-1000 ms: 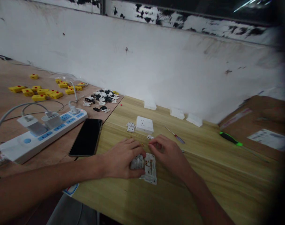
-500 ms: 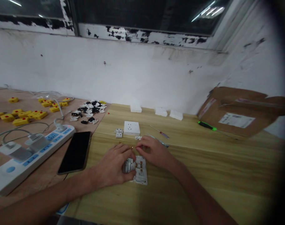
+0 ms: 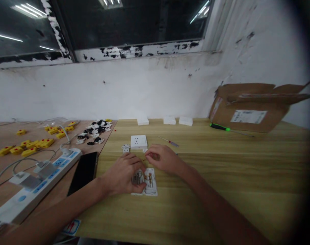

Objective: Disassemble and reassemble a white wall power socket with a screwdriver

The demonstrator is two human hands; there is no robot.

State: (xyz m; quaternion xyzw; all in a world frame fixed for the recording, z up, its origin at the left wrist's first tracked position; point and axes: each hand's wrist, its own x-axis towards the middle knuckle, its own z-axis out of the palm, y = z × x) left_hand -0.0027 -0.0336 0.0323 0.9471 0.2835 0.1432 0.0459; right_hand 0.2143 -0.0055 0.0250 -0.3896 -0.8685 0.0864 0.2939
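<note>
A white socket housing (image 3: 151, 183) lies on the wooden table with its inner side up, and brass contacts show in its right half. My left hand (image 3: 124, 173) curls around the left half, thumb at the near side and fingers at the far side, covering part of it. Just beyond the housing, my right hand (image 3: 165, 158) is closed in a pinch; whatever is between its fingertips is too small to make out. Past the hands are a white socket plate (image 3: 139, 142) with its face up and a small white socket insert (image 3: 125, 148).
A purple-handled screwdriver (image 3: 173, 143) lies behind my right hand. A green-and-black screwdriver (image 3: 220, 127) is beside a cardboard box (image 3: 249, 112). Leftward are a phone (image 3: 84, 170), a power strip (image 3: 50, 177), yellow blocks (image 3: 32, 144) and black-and-white parts (image 3: 99, 128). White plates (image 3: 169, 120) line the wall.
The camera view has shifted and tilted, so the scene sits differently. Both hands stay at the housing, with the right one still pinched near its far edge.
</note>
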